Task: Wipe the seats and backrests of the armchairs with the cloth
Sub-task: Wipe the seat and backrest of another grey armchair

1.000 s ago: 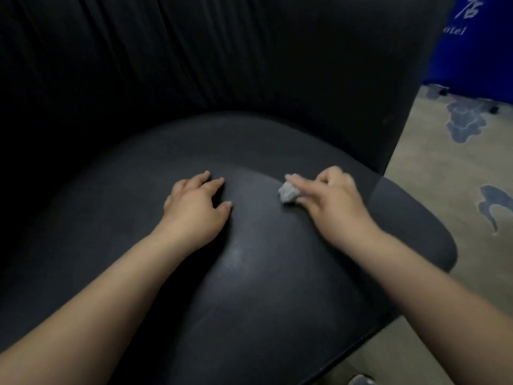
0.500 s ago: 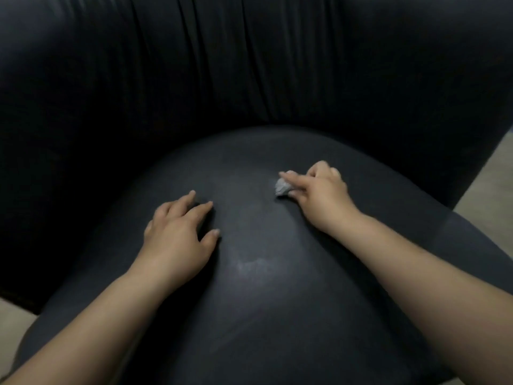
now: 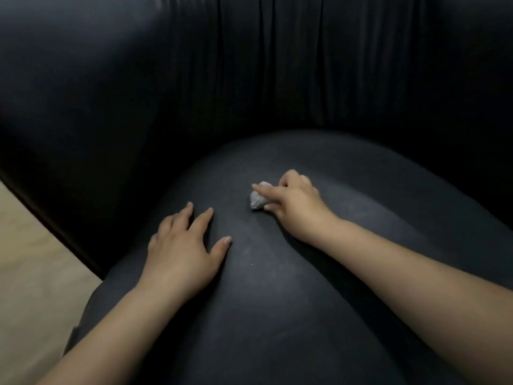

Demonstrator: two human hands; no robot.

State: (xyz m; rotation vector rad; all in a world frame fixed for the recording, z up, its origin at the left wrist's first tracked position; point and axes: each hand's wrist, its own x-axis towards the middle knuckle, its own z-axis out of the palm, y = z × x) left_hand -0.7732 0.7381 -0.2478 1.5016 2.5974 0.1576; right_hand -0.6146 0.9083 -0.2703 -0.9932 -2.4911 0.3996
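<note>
A black armchair fills the view, its rounded seat (image 3: 277,301) in front of me and its pleated backrest (image 3: 277,79) curving behind. My right hand (image 3: 294,209) grips a small wadded grey cloth (image 3: 258,200) and holds it down on the middle of the seat, index finger stretched over the wad. My left hand (image 3: 183,245) rests flat on the seat to the left of the cloth, fingers spread, holding nothing. Faint pale smears show on the seat near both hands.
Light beige floor (image 3: 30,273) shows at the lower left, beyond the chair's curved side wall (image 3: 69,168). The rest of the frame is the chair's dark upholstery.
The view has swung left, so the blue banner and carpet at the right are gone and floor appears at the left. Both hands stay on the seat, and the right hand still holds the cloth.
</note>
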